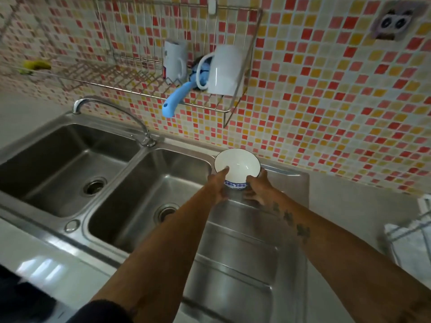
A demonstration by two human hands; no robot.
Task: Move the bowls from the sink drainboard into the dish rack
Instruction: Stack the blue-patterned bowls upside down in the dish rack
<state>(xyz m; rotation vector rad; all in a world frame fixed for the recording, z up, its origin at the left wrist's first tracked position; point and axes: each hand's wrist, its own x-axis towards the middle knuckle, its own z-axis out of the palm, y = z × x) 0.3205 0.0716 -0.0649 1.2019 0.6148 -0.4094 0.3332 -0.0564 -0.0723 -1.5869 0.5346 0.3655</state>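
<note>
You've got both hands on the bowl point(236, 165) here: your left hand point(218, 186) wraps the near-left side with the thumb hooked over the rim, and your right hand point(257, 190) cups the right side, so it's clamped between the two. It's a round, glossy white ceramic with a thin dark rim line and a blue-patterned band low on the outside. It sits at the far end of the ribbed stainless drainboard point(238, 264), right next to the right-hand basin point(149, 192); can't tell if it's lifted or still touching the steel. The wire dish rack point(144, 87) hangs on the mosaic tile wall above, holding two smooth white mugs point(225, 71) and a blue plastic-handled utensil point(173, 102).
</note>
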